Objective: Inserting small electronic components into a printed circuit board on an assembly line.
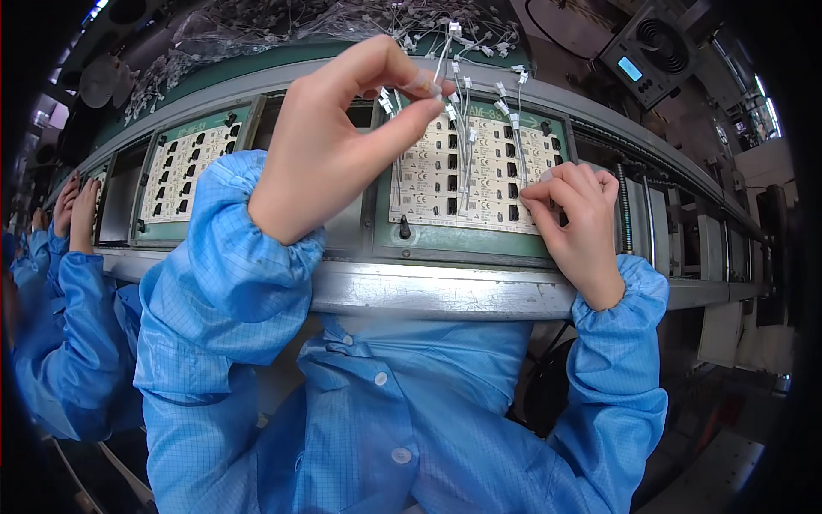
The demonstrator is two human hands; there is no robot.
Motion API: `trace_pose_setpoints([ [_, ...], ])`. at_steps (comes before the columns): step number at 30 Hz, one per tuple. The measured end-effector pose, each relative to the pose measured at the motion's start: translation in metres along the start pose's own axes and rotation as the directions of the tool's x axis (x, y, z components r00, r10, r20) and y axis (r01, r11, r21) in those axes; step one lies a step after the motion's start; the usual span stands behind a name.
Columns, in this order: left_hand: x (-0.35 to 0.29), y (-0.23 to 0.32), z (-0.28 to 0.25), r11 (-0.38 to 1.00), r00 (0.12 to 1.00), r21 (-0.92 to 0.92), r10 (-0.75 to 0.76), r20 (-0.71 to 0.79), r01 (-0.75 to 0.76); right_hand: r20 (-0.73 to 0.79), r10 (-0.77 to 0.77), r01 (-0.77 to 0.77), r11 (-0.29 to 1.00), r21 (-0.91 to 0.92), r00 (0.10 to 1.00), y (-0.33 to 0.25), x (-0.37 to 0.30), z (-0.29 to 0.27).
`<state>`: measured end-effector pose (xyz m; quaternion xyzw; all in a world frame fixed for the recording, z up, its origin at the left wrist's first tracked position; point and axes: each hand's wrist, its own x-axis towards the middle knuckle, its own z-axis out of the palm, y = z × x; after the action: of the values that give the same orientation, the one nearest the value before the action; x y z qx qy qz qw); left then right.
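High over the left side of the board panel, my left hand [342,146] pinches a thin cable [443,60] between thumb and forefinger. A white connector [455,29] tops this cable. My right hand [578,210] is closed in a pinch at the panel's right edge, thumb and forefinger against the boards. Thin wires [519,141] from upright connectors run down to those fingertips, which hide what is between them. The panel of cream circuit boards [419,184] with black components sits in a green fixture [479,242]. Several more white-tipped cables stand up from its middle.
A metal rail [437,287] runs along the near edge. Another board panel [184,180] lies in a fixture to the left, near a co-worker's hands [83,210]. Many loose cables [300,34] lie at the back. A device with a lit display [631,68] stands back right.
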<state>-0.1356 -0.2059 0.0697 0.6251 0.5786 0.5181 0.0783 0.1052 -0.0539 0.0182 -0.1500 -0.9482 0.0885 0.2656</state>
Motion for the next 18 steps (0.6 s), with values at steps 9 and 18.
trace_pose_setpoints([
  [9, -0.008, 0.008, 0.028, 0.975, 0.999, 0.215, 0.041, 0.033, -0.047, 0.086, -0.001, -0.012, 0.989, 0.148, 0.996, 0.018, -0.005, -0.004],
  [18, -0.015, 0.001, 0.047, 0.952, 0.993, 0.287, 0.089, 0.081, -0.109, 0.088, 0.045, -0.056, 0.991, 0.121, 0.995, 0.015, 0.002, 0.000],
])
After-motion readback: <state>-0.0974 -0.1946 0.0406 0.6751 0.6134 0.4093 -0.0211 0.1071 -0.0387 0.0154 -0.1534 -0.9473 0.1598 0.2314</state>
